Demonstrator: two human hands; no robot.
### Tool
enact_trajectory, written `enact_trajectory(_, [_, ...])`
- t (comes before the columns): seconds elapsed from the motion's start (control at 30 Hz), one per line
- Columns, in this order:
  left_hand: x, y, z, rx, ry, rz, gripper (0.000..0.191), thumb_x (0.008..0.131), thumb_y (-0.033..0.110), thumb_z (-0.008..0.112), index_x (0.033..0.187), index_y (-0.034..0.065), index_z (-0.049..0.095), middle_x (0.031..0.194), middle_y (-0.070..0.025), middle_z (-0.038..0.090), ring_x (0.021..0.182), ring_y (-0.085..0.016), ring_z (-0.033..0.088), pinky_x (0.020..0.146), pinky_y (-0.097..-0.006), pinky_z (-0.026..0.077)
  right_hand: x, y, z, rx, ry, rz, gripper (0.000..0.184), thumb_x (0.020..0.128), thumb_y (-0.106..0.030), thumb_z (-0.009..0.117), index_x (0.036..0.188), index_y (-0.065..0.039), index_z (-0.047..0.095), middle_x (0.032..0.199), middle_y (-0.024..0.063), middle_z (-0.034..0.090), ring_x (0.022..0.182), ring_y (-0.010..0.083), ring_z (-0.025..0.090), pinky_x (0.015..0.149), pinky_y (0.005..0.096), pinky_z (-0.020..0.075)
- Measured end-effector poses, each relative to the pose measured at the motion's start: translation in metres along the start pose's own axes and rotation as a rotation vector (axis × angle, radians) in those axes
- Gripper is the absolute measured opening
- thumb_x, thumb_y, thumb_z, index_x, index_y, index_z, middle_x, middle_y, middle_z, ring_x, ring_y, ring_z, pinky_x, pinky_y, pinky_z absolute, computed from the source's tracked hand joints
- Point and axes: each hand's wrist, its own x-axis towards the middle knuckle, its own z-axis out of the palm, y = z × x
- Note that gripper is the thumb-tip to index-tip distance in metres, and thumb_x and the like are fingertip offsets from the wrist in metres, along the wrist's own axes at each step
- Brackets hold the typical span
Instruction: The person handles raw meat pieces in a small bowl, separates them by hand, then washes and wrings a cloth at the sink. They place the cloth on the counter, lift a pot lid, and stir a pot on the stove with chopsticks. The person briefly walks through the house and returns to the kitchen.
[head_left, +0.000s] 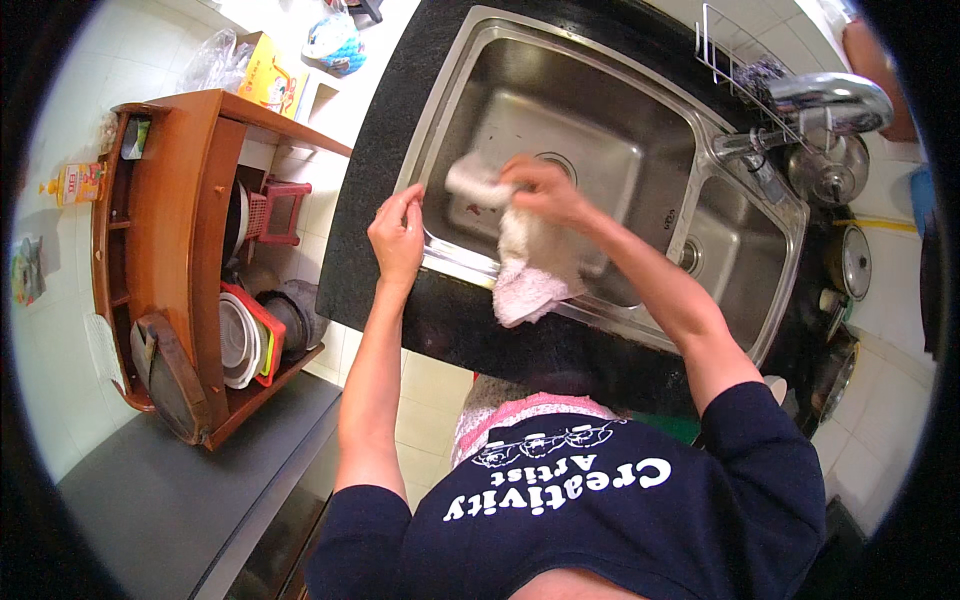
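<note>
My right hand (544, 191) grips a white-and-pink towelling cloth (529, 296) over the large basin of a stainless-steel double sink (671, 187). Both hand and cloth top are motion-blurred. The cloth's lower end hangs across the basin's front rim and onto the black countertop (450, 319). My left hand (397, 232) is at the sink's left front corner, its fingers bent; nothing shows in it. Whether its fingertips touch the rim cannot be made out. Small dark bits lie on the basin floor, near the drain (559, 163).
A chrome faucet (757, 142) stands behind the smaller basin (739, 240), beside a wire rack (720, 56). Pot lids (855, 262) line the right side. To the left, a wooden cabinet (169, 262) holds colanders (240, 341) and a round wooden-handled board or pan (169, 379).
</note>
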Motion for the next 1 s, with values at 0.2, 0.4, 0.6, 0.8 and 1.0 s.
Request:
enact_trajectory(0.2, [0.003, -0.001, 0.009, 0.235, 0.020, 0.220, 0.018, 0.074, -0.002, 0.057, 0.089, 0.0059, 0.063, 0.082, -0.0082, 0.063, 0.079, -0.025, 0.060, 0.071, -0.0340, 0.044, 0.002, 0.094, 0.118, -0.243, -0.256, -0.086, 0.018, 0.079, -0.016, 0.056, 0.095, -0.009, 0.061, 0.109, 0.0122, 0.051, 0.101, 0.0308, 0.049, 0.086, 0.0366, 0.0417])
enact_trajectory(0.4, [0.014, -0.002, 0.023, 0.263, -0.003, 0.202, 0.018, 0.073, -0.002, 0.059, 0.088, 0.0071, 0.063, 0.081, -0.0074, 0.063, 0.078, -0.024, 0.060, 0.070, -0.0331, 0.042, 0.035, 0.125, 0.120, -0.663, -0.113, -0.183, 0.013, 0.074, -0.016, 0.055, 0.084, -0.009, 0.059, 0.102, 0.0115, 0.050, 0.095, 0.0282, 0.051, 0.076, 0.0388, 0.0483])
enact_trajectory(0.6, [0.025, -0.008, 0.020, 0.222, -0.003, 0.181, 0.018, 0.072, -0.003, 0.059, 0.087, 0.0070, 0.064, 0.081, -0.0066, 0.063, 0.078, -0.023, 0.060, 0.069, -0.0327, 0.042, 0.035, 0.129, 0.095, -0.842, 0.646, 0.186, 0.025, 0.075, -0.012, 0.056, 0.099, -0.006, 0.058, 0.107, 0.0132, 0.050, 0.103, 0.0353, 0.047, 0.081, 0.0444, 0.0458])
enact_trajectory(0.8, [0.015, -0.010, 0.018, 0.238, -0.012, 0.183, 0.018, 0.072, -0.002, 0.059, 0.086, 0.0067, 0.064, 0.080, -0.0059, 0.063, 0.078, -0.022, 0.059, 0.070, -0.0327, 0.041, 0.040, 0.134, 0.054, -0.371, 0.442, 0.750, 0.038, 0.070, -0.014, 0.065, 0.106, -0.007, 0.058, 0.107, 0.0150, 0.052, 0.097, 0.0351, 0.052, 0.079, 0.0435, 0.0456])
enact_trajectory(1.0, [0.017, -0.014, 0.025, 0.218, -0.032, 0.182, 0.018, 0.072, -0.003, 0.058, 0.086, 0.0061, 0.064, 0.080, -0.0063, 0.063, 0.076, -0.022, 0.059, 0.069, -0.0325, 0.041, 0.085, 0.173, 0.096, -0.804, 0.357, 0.402, 0.034, 0.078, -0.018, 0.059, 0.110, -0.010, 0.054, 0.117, 0.0128, 0.049, 0.104, 0.0304, 0.047, 0.086, 0.0402, 0.0409])
